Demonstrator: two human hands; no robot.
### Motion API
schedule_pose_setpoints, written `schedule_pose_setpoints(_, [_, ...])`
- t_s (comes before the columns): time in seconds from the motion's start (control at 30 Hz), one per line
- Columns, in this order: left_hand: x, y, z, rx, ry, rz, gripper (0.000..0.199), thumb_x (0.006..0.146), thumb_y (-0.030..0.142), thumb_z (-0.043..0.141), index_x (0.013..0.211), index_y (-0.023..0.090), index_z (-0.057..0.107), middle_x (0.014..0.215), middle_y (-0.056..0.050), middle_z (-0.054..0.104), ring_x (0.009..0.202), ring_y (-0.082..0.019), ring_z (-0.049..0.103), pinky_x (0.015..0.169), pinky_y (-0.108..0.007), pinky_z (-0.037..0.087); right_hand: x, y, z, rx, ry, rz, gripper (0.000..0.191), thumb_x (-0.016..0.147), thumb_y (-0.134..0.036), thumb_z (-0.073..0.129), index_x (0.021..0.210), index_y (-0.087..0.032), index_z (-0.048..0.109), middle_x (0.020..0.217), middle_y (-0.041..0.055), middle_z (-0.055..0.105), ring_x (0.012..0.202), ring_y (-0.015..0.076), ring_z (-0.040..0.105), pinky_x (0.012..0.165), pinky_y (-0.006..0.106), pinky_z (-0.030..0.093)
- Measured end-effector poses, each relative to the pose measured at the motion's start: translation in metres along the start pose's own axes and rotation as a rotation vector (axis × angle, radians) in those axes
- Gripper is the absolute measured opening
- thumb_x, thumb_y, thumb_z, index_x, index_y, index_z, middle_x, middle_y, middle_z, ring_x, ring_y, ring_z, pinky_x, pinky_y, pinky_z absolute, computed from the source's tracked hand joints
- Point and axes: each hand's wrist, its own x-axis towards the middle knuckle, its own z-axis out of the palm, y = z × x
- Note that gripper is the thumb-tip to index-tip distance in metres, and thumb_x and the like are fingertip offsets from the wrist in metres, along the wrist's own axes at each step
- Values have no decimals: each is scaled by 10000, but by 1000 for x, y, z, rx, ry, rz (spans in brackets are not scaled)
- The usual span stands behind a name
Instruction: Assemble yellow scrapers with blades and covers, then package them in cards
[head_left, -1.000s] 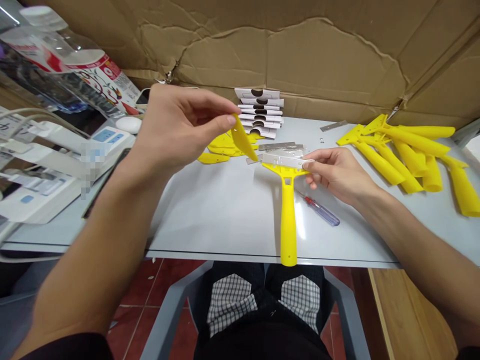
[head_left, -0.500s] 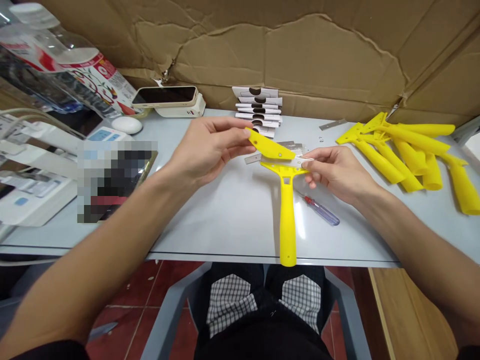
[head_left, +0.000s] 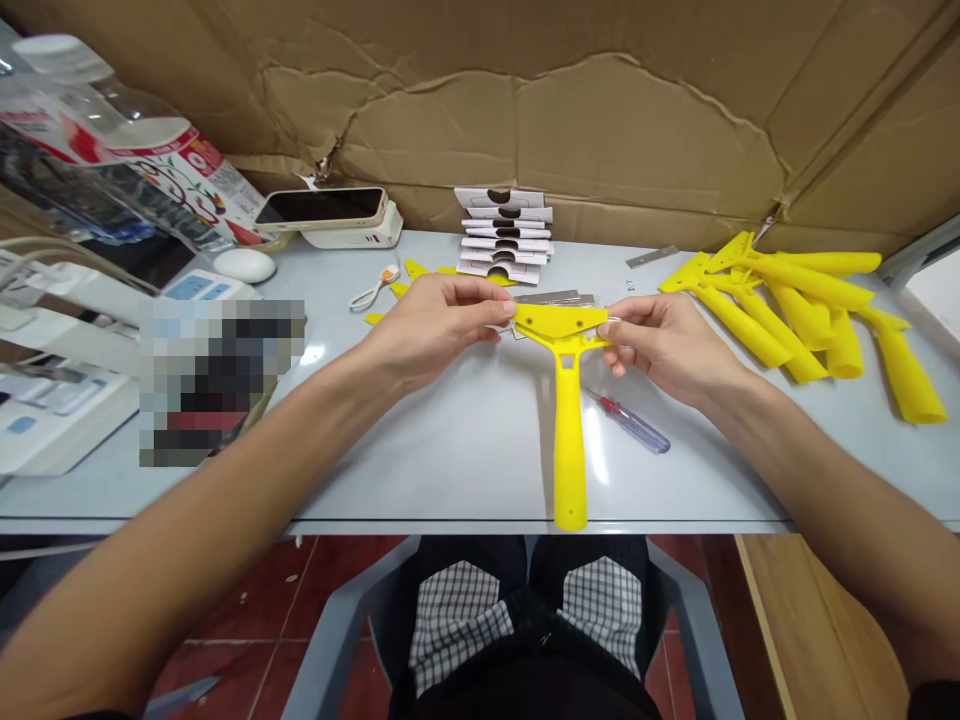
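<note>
A yellow scraper handle (head_left: 570, 430) stands out in front of me, its wide head away from me and its butt over the table's front edge. My left hand (head_left: 442, 328) pinches the left end of a yellow cover plate (head_left: 556, 319), which lies along the head, slightly askew at the right. With closed fingers my right hand (head_left: 664, 345) grips the right end of the scraper head. The blade is mostly hidden under the plate. Behind it lie several loose metal blades (head_left: 551, 297). A screwdriver (head_left: 636, 427) with a clear purple handle rests right of the scraper.
Several yellow scraper handles (head_left: 810, 300) lie piled at the right. Folded white blade sleeves (head_left: 504, 240) stand at the back. A single blade (head_left: 651, 257) and tiny screws (head_left: 630, 286) lie nearby. Left are a phone (head_left: 322, 207), a white mouse (head_left: 245, 265) and bottles (head_left: 172, 165).
The cover plate, tilted above the head before, now lies down along it, covering most of the blade. My left hand has come lower with it. My right hand keeps its grip.
</note>
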Motion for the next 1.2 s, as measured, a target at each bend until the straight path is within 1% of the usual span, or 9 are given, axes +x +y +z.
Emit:
schedule_pose_setpoints(0.07, [-1,0,2,-81,-30,-26,199,801,244,958,875,164,792,1022,-107,852,981,-233,836,949,-402,714,0,0,0,-7,-3,3,255,693,-267,1071,768,-230,831,744,45,758,584,149,648,546,307,579])
schedule_pose_setpoints(0.17, [-1,-2,5,-132,-50,-78,244,816,215,969,913,159,752,969,-102,833,882,-224,845,929,-422,742,1,1,-1,-9,-2,14,236,709,-255,1054,783,-231,832,762,44,770,596,148,657,557,306,584])
schedule_pose_setpoints(0.33, [0,-4,4,-103,-12,-78,319,775,153,1000,992,174,766,876,-69,814,855,-228,856,948,-410,741,0,2,-2,6,-25,19,220,768,-236,1028,862,-235,830,768,25,771,597,146,671,581,299,603])
schedule_pose_setpoints(0.47, [0,-3,4,-47,24,-52,296,749,150,1001,975,181,812,787,-48,799,804,-237,849,959,-433,736,-1,0,-1,92,-35,13,318,759,-186,1042,914,-243,770,719,-12,752,593,133,685,573,253,581])
schedule_pose_setpoints(0.63, [-4,-1,7,25,45,-32,220,773,203,992,964,181,884,825,-89,832,879,-281,858,989,-462,724,0,-1,-2,115,-35,-14,362,731,-256,1096,874,-210,768,789,-1,775,631,119,705,598,245,614])
schedule_pose_setpoints(0.8, [-5,1,6,70,44,-24,198,771,207,994,949,190,910,819,-81,842,886,-277,849,996,-459,715,2,-1,-2,143,-51,5,332,758,-264,1098,864,-192,792,814,15,792,623,105,701,621,243,640])
schedule_pose_setpoints(0.93, [-2,-1,4,91,25,-14,249,749,220,1026,974,180,929,801,-78,840,864,-261,838,994,-447,711,3,0,-4,189,-80,-7,331,738,-292,1116,858,-186,826,792,28,797,629,117,714,620,239,644])
schedule_pose_setpoints(1.07, [0,-4,0,96,-10,9,383,700,290,1086,1030,167,937,827,-78,850,861,-248,838,988,-433,707,6,2,-7,202,-77,-7,299,757,-278,1105,855,-188,837,774,28,797,623,116,714,612,229,644])
schedule_pose_setpoints(1.2, [0,-4,-2,127,-44,61,384,757,336,1064,1077,162,944,871,-89,871,909,-253,850,1002,-423,704,8,3,-9,189,-67,4,293,775,-271,1098,860,-187,830,814,34,813,621,110,704,624,236,655])
